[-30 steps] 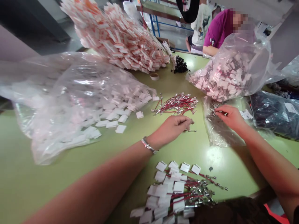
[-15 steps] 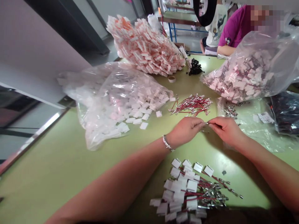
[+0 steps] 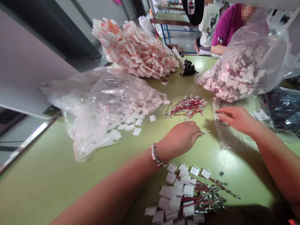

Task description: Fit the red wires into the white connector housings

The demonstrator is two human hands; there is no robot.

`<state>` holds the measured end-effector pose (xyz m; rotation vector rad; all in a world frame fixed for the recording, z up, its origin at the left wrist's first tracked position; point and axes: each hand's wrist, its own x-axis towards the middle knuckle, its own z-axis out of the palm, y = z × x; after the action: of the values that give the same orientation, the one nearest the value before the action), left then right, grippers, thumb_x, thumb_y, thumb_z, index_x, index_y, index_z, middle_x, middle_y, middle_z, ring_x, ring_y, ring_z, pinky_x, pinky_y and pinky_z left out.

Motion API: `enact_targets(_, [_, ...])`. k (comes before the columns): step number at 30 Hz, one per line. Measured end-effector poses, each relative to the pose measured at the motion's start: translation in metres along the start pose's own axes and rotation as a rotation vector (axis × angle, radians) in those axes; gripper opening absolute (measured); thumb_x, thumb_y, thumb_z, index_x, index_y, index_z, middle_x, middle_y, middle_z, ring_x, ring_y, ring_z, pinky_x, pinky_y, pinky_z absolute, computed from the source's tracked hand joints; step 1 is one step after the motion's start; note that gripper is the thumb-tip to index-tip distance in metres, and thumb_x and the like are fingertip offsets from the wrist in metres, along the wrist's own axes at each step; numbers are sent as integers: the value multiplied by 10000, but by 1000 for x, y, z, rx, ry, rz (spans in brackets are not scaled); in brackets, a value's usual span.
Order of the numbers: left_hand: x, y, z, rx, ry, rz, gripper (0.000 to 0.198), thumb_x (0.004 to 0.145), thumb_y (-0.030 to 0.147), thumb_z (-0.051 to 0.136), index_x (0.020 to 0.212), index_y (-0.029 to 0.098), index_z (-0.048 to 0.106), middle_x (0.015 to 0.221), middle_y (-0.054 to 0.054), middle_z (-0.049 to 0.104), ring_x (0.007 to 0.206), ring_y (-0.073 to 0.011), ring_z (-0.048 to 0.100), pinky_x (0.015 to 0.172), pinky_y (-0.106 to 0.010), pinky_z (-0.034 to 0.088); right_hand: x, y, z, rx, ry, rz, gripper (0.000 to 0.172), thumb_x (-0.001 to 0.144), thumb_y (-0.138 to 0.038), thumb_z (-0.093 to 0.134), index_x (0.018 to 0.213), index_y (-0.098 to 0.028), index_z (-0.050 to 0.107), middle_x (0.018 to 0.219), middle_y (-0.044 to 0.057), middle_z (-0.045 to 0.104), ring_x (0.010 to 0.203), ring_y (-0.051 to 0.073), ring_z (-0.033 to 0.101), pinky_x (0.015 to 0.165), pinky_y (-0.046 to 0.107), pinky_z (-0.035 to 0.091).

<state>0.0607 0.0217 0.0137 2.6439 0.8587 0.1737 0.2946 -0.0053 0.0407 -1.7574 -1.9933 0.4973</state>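
Note:
My left hand [image 3: 181, 137], with a bracelet at the wrist, is closed in a pinch on a small metal terminal [image 3: 202, 132] at its fingertips. Most of what it holds is hidden by the fingers. My right hand [image 3: 237, 118] is apart from it to the right, blurred, with thumb and forefinger spread over the edge of a flat clear plastic bag [image 3: 225, 137]. Small metal terminals lie under and behind those fingers. Beyond my left hand is a heap of short red wires with metal ends [image 3: 187, 107].
Nearest me lie several white connector housings [image 3: 188, 190] with red wires. A clear bag spilling white housings [image 3: 131, 118] lies left. Behind stand bundled orange-white parts [image 3: 140, 53], a tape roll [image 3: 165, 81] and a full bag [image 3: 241, 75]. A person in purple [image 3: 226, 25] sits opposite.
My hands, fingertips together before, have parted. The right hand has moved right and up to the flat bag, its fingers spreading. The left hand stays closed, slightly lower and left in the view.

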Motion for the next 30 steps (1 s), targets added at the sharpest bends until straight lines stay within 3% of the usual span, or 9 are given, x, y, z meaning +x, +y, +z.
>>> enact_targets(3, [-2, 4, 0, -19, -26, -13, 335, 934, 304, 416, 761, 150, 657, 802, -83, 632, 774, -204, 578, 718, -338, 442, 4, 24, -26, -98, 117, 49, 261, 846, -356, 491, 860, -219, 712, 728, 14, 699, 604, 155, 579, 565, 283, 413])
enact_targets(6, [-4, 7, -5, -25, -65, -48, 353, 933, 329, 426, 720, 156, 647, 741, -69, 641, 699, -188, 566, 682, -327, 433, 4, 36, -27, -248, -13, 34, 200, 810, -334, 533, 762, -231, 698, 649, 1, 666, 536, 142, 534, 514, 278, 367])
enact_targets(8, [-2, 1, -8, -44, 35, -117, 352, 937, 322, 420, 711, 166, 641, 719, -52, 644, 685, -175, 560, 682, -313, 429, 3, 36, -15, -347, -95, 3, 160, 787, -324, 565, 737, -235, 689, 656, 9, 657, 545, 148, 531, 499, 279, 339])
enact_targets(11, [7, -20, -9, -29, 274, -305, 289, 923, 279, 433, 765, 168, 648, 789, -54, 651, 747, -175, 567, 709, -304, 434, 1, 28, 6, -522, -160, -41, 145, 774, -342, 591, 770, -221, 672, 780, 46, 659, 615, 171, 553, 500, 284, 305])
enact_targets(13, [13, -35, -3, -5, 324, -380, 242, 908, 303, 468, 828, 167, 652, 850, -63, 650, 808, -187, 574, 739, -308, 441, 0, 22, 16, -614, -207, -61, 164, 802, -335, 559, 807, -200, 653, 840, 65, 647, 650, 181, 564, 509, 286, 291])
enact_targets(16, [20, -44, 10, 63, 252, -379, 217, 857, 372, 556, 870, 173, 642, 911, -73, 628, 859, -213, 573, 742, -316, 447, 0, 14, 20, -668, -253, -70, 186, 848, -269, 481, 830, -174, 639, 868, 84, 640, 673, 183, 575, 530, 290, 286])
enact_targets(19, [20, -41, 14, 120, 194, -366, 176, 856, 328, 556, 851, 170, 633, 926, -80, 611, 876, -226, 568, 721, -318, 444, 0, 11, 19, -702, -224, -46, 220, 863, -226, 440, 802, -161, 641, 865, 108, 648, 670, 188, 582, 544, 303, 275])
enact_targets(26, [2, -48, -18, 124, 34, -338, 94, 818, 184, 553, 756, 166, 621, 850, -64, 605, 821, -211, 556, 697, -320, 414, 4, 16, 12, -660, -112, 29, 246, 874, -263, 409, 808, -181, 631, 804, 86, 660, 681, 195, 574, 544, 305, 249])
enact_targets(30, [4, -47, -19, 152, 135, -337, 105, 837, 247, 561, 798, 170, 621, 855, -69, 599, 830, -226, 554, 706, -339, 427, 6, 15, 9, -639, -73, 49, 228, 865, -272, 415, 793, -186, 613, 761, 79, 659, 631, 184, 545, 524, 305, 221])
